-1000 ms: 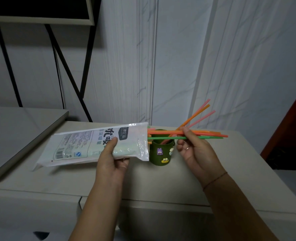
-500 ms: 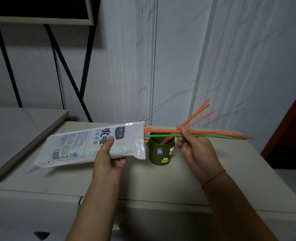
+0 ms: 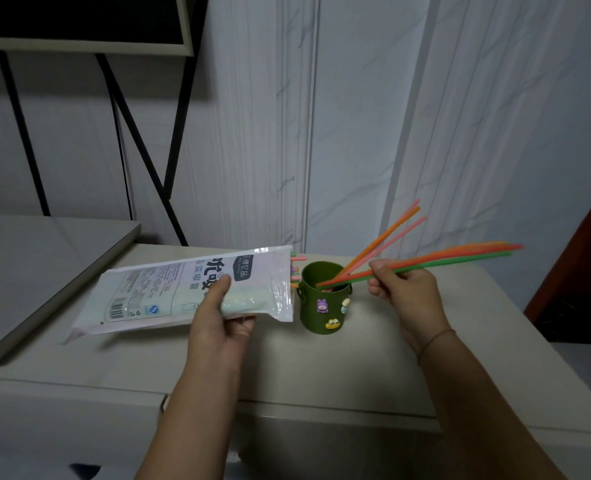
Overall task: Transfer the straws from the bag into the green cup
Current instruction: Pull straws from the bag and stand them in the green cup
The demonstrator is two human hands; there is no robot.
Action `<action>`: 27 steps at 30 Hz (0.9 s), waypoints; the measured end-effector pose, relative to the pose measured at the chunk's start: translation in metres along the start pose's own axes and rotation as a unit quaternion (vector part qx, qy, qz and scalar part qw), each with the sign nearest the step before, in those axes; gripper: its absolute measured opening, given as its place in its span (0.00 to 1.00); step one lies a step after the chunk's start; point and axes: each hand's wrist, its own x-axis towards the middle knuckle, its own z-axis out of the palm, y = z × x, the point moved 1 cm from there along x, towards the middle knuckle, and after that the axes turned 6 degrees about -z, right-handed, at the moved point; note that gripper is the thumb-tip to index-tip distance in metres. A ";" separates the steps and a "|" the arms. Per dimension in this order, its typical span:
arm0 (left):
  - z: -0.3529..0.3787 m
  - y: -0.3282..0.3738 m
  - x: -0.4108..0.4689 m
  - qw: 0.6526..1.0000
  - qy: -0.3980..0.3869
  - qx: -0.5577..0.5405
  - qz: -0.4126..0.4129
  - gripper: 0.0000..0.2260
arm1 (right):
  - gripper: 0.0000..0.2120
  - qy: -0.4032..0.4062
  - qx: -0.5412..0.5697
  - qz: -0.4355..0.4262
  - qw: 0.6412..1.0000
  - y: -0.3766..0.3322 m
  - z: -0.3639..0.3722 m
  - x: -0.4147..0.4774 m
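The task is judged to be partway done. Three straws [image 3: 387,235], orange and pink, are already stood in the green cup [image 3: 323,308], leaning up and to the right. A further bundle [image 3: 460,258] of orange and green straws is pinched between the thumb and curled fingers of the right hand [image 3: 406,289], just right of the cup. Its near ends are dipped over the cup's mouth while its far ends are pointed out to the right, almost level, so this bundle is not yet released into the cup.

The bag [image 3: 169,296] is gripped by the left hand [image 3: 221,322], with the thumb laid on top and the fingers curled underneath. It is held above the worktop [image 3: 322,372] just left of the cup, with its open mouth turned toward the cup. A few coloured straw ends [image 3: 296,271] are seen poking from that mouth, so more straws are left to be drawn out. How many lie inside cannot be told through the printed film.

What is left, as judged: the held bundle is to be tipped up and let go in the cup, and the rest of the bag is to be emptied likewise.
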 end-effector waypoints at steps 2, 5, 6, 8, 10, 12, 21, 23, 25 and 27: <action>0.002 -0.003 0.000 1.000 -0.003 0.005 -0.003 0.18 | 0.05 -0.027 -0.045 0.005 0.999 0.006 0.011 0.001; 0.004 -0.006 -0.001 1.000 -0.008 0.007 -0.004 0.18 | 0.07 -0.062 -0.070 0.013 0.996 0.013 0.022 -0.001; 0.004 -0.007 -0.001 1.000 -0.007 0.008 -0.004 0.18 | 0.07 -0.065 -0.068 0.012 0.995 0.014 0.023 -0.001; 0.004 -0.007 0.000 1.000 -0.007 0.010 -0.003 0.18 | 0.07 -0.052 -0.045 0.002 0.998 0.010 0.020 -0.001; 0.004 -0.007 0.001 1.000 -0.011 0.007 -0.002 0.19 | 0.05 -0.018 -0.017 -0.015 1.000 0.006 0.013 0.000; 0.004 -0.006 0.002 1.000 -0.017 0.005 -0.001 0.20 | 0.04 0.014 -0.011 -0.032 0.999 0.004 0.008 0.001; 0.008 -0.013 -0.005 1.000 -0.020 0.014 -0.011 0.18 | 0.04 0.003 -0.030 -0.026 0.999 0.014 0.017 0.004; 0.008 -0.013 -0.005 1.000 -0.023 0.020 -0.006 0.18 | 0.06 0.005 -0.010 -0.013 1.000 0.015 0.015 0.003; 0.007 -0.012 -0.006 0.999 -0.030 0.029 0.003 0.18 | 0.09 0.013 -0.001 0.013 1.000 0.015 0.012 0.001; 0.007 -0.012 -0.006 0.999 -0.035 0.039 0.011 0.17 | 0.10 0.004 -0.012 0.058 0.998 0.016 0.008 -0.003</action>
